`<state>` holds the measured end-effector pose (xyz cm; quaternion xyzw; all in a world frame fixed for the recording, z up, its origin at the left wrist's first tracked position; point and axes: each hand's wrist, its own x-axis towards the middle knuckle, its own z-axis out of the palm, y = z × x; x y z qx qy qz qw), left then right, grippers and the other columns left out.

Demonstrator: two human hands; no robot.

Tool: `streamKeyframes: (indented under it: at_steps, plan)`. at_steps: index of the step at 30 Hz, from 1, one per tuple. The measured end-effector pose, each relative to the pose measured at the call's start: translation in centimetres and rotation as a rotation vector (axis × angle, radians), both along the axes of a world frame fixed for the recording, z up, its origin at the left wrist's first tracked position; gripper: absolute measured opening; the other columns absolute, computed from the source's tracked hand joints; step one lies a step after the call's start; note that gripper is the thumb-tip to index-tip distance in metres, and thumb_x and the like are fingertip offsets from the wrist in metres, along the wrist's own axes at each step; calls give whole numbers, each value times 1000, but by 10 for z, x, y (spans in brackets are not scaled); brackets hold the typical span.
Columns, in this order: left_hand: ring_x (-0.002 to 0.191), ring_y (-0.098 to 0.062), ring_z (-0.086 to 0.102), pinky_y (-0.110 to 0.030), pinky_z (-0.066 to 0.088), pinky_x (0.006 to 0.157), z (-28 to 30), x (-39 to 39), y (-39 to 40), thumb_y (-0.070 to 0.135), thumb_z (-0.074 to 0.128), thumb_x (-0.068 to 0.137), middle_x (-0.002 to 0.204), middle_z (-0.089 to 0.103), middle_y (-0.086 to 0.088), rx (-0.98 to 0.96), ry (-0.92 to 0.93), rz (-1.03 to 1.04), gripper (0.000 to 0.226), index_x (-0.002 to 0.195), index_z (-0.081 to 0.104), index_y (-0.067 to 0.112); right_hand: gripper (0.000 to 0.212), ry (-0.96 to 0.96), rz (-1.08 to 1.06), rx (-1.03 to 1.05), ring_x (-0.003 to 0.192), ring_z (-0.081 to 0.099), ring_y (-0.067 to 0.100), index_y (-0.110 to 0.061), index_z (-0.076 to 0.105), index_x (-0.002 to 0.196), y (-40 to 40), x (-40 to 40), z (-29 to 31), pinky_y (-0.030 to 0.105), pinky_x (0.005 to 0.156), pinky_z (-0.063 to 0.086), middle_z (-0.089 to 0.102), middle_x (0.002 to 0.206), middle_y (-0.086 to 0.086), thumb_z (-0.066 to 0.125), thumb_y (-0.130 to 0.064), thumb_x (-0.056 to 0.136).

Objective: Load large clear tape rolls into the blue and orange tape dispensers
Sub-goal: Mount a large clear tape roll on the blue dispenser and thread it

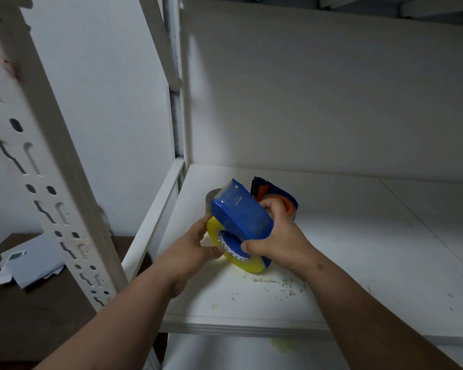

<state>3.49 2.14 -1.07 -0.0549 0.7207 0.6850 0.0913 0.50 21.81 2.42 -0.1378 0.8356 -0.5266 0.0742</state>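
Note:
Above the white shelf (358, 249) I hold a blue tape dispenser (241, 214). My right hand (278, 236) grips its body from the right. A yellowish clear tape roll (238, 260) sits on the dispenser's lower part, and my left hand (195, 244) holds the roll's left side with fingers at its core. Behind them on the shelf lies a second blue and orange dispenser (275, 196), partly hidden by my right hand. A greyish clear tape roll (211, 198) peeks out behind the blue dispenser.
A perforated white shelf post (51, 196) stands at the left, close to my left arm. Beyond it a dark brown table (24, 316) carries white papers (32, 265). The shelf's back panel (332, 102) rises behind the dispensers. Scuffed marks dot the shelf front.

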Motion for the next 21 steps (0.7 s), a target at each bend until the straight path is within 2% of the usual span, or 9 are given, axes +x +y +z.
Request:
streamKeyframes:
  at_steps: [3,5,8,9,12,14,16,18,21]
  plan:
    - [111,-14,62,-25,47,84,-2,0,-1,11,74,84,119,69,5,6,-5,27,55,129,54,35,74,-140,-26,-220,94,67,20,-34,48,110,5,-4,-6,33,70,59,61,112,1,82,-26,44]
    - [105,-19,69,-27,55,82,-3,2,-4,12,74,84,113,74,-2,51,-18,-11,48,128,59,24,73,-249,-12,-370,95,68,30,-24,51,111,7,-5,-9,48,83,56,66,112,9,81,-22,44]
    - [106,-33,69,-46,56,92,-7,5,-7,16,71,87,116,72,-16,194,-113,-45,36,122,65,16,61,-391,30,-462,82,68,28,-12,53,107,7,-6,-12,47,78,53,71,96,10,78,-21,52]
    - [100,-33,70,-46,58,88,-7,6,-8,19,71,87,113,73,-16,208,-142,-34,32,119,66,16,54,-432,32,-461,77,68,26,-10,53,105,5,-6,-12,45,75,53,71,91,10,77,-21,58]
    - [85,-26,72,-34,59,62,-6,9,-7,32,69,89,106,73,-14,34,-194,49,29,114,61,20,36,-548,23,-402,76,65,25,-5,57,112,-1,-8,-15,44,78,52,67,93,16,66,-22,82]
    - [85,-28,71,-33,58,56,-7,9,-8,42,68,87,105,70,-15,-86,-236,96,34,110,55,20,37,-624,-9,-332,85,63,28,-8,60,116,-6,-9,-19,46,83,49,65,98,17,62,-29,86]
    - [88,-30,70,-38,61,60,-7,10,-10,49,66,86,104,68,-14,-172,-258,107,40,108,54,18,36,-669,-46,-301,91,63,30,-10,62,115,-12,-10,-24,49,89,50,68,101,17,61,-34,88]
    - [91,-27,66,-43,60,71,-8,9,-14,55,62,86,101,65,-12,-349,-214,99,42,101,53,17,38,-660,-50,-264,101,65,31,-10,63,116,-19,-12,-29,50,99,48,69,111,17,58,-37,90]
    - [91,-22,59,-33,49,70,-8,6,-18,58,53,91,107,59,-10,-645,-151,87,44,97,53,15,55,-543,-70,-37,119,54,33,-11,54,128,-37,-18,-31,50,103,43,57,131,15,53,-50,89]
